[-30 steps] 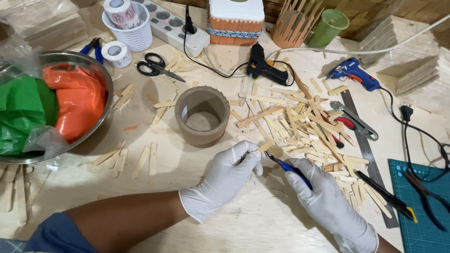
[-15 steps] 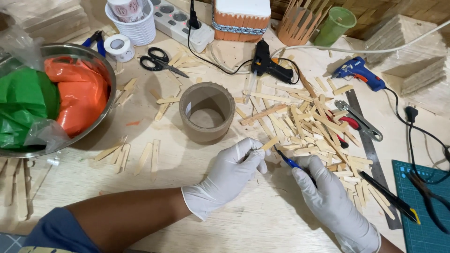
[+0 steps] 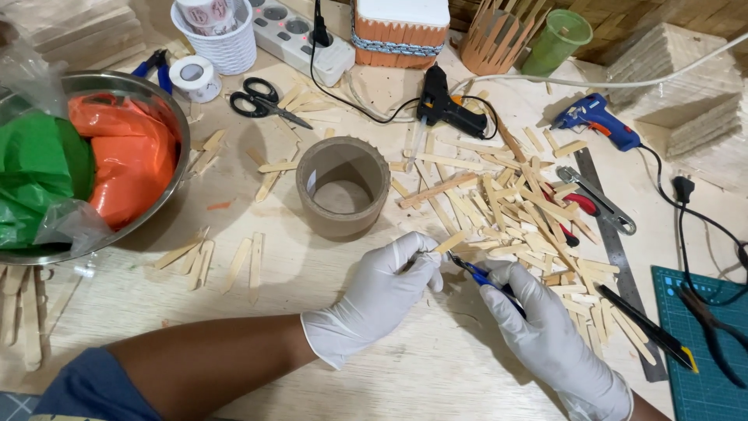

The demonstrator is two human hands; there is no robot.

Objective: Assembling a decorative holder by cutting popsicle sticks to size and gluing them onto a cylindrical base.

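Stick (image 3: 450,242): pinched in left hand (image 3: 386,292), long axis running far-right.
Cutter (image 3: 477,274): gripped in right hand (image 3: 538,327), jaws just right of stick.

White gloves on left hand (image 3: 382,300) and right hand (image 3: 545,335); blue-handled cutters (image 3: 487,279); pale wooden sticks (image 3: 530,210); brown cardboard ring (image 3: 343,187); steel bowl (image 3: 167,117) (orange and green plastic inside).

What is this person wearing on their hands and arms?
Both the left hand and the right hand wear thin white disposable gloves that end at the wrist, slightly wrinkled. The left forearm is bare, with a blue short sleeve near the elbow. No watch or jewellery shows.
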